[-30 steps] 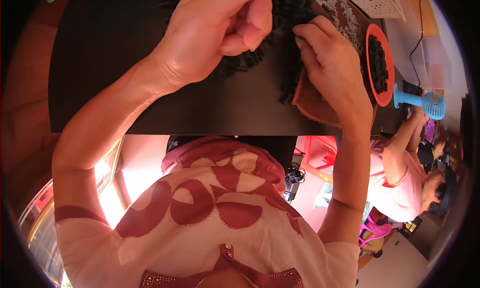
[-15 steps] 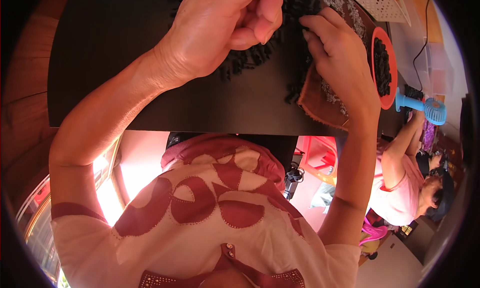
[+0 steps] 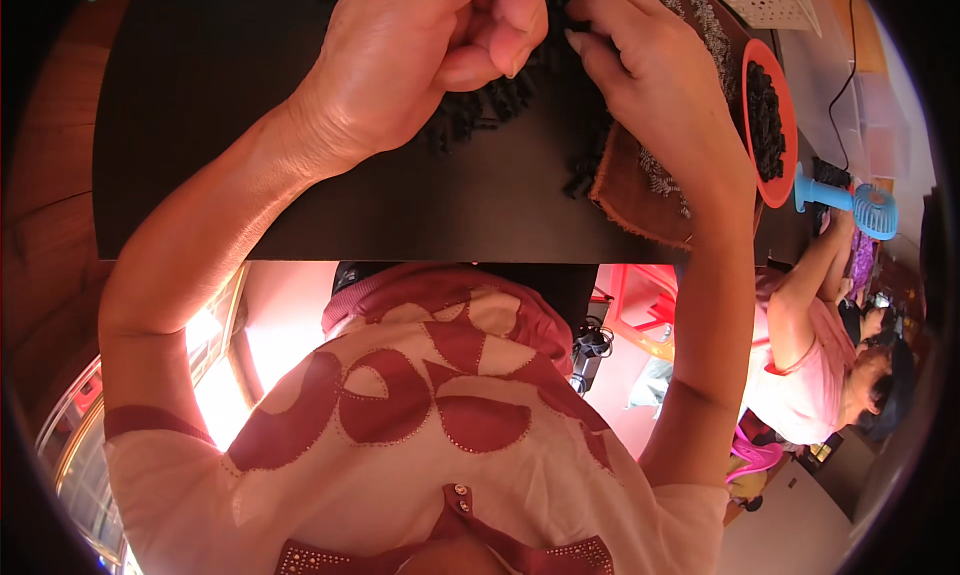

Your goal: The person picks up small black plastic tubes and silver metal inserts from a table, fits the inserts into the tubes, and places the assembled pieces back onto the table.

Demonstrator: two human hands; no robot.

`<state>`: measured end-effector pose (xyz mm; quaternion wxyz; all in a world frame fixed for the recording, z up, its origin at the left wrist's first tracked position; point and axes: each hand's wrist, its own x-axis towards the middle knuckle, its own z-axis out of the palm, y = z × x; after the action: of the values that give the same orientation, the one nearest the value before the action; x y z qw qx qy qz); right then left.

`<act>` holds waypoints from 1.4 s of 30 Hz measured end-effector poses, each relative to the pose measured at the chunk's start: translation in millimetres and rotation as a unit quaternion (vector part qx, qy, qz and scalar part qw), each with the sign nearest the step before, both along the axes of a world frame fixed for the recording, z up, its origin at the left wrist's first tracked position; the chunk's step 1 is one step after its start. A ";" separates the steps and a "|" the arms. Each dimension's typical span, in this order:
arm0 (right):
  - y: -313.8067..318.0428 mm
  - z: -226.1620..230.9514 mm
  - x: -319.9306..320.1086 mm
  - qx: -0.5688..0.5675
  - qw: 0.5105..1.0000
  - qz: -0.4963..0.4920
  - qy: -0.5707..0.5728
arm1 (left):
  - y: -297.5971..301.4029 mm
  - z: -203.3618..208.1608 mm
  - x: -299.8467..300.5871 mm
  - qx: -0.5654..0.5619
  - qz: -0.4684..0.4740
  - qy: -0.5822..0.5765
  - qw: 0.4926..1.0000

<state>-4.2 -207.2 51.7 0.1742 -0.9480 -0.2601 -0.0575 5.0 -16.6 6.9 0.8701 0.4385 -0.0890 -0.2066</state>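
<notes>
Small black pieces [image 3: 485, 105] lie in a loose pile on the dark table, under and between my hands. My left hand [image 3: 425, 60] is raised over the pile with its fingers curled in; whatever they hold, if anything, is hidden. To its right, my right hand [image 3: 655, 70] has its thumb and index finger brought close together at the black pieces. I cannot make out what is between those fingertips. Beneath my right hand and wrist lies a brown cloth [image 3: 630, 190] with a frayed edge, and small silvery-grey bits [image 3: 715, 40] are scattered on it.
An orange-red bowl [image 3: 790, 125] of black pieces stands right of my right hand. Beyond it are a blue handheld fan [image 3: 870, 210] and a co-worker [image 3: 810, 365] in pink. A perforated cream basket [image 3: 760, 0] is at the far right. The dark table's [image 3: 400, 225] near edge runs before me.
My right hand has moved left and slightly away from me, nearer the left hand. My left hand has shifted a little left, still curled. The whole view has tilted slightly.
</notes>
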 end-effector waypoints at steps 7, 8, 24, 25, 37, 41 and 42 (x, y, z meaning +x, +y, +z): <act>-28.4 -22.5 0.4 -0.056 0.998 0.002 -0.017 | -0.9 21.7 -12.6 0.008 0.017 0.042 0.999; -31.6 -24.4 -3.0 -0.041 0.999 -0.007 -0.011 | -0.6 21.1 -13.1 0.010 0.015 0.040 0.999; -21.9 -30.2 -25.3 0.093 0.995 -0.021 0.001 | 9.5 3.5 -12.2 0.026 -0.070 -0.015 0.997; -20.6 -23.4 -31.8 0.152 0.988 -0.013 0.025 | 6.9 3.6 -14.3 0.027 -0.068 -0.017 0.997; -2.9 -23.2 -46.1 0.334 0.935 0.113 -0.024 | -1.7 10.7 -21.7 0.099 -0.184 0.022 0.978; -48.1 -9.5 -55.3 0.358 0.932 -0.062 0.004 | -7.5 12.0 -20.0 0.055 -0.143 -0.008 0.988; -67.2 -3.4 -59.2 0.349 0.927 -0.134 0.024 | -12.3 21.0 -21.3 0.081 -0.126 0.008 0.989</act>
<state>-63.3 -274.4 48.3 0.4910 -0.8543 -0.0902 -0.1449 -16.4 -28.9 28.0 0.7994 0.4911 -0.1193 -0.3249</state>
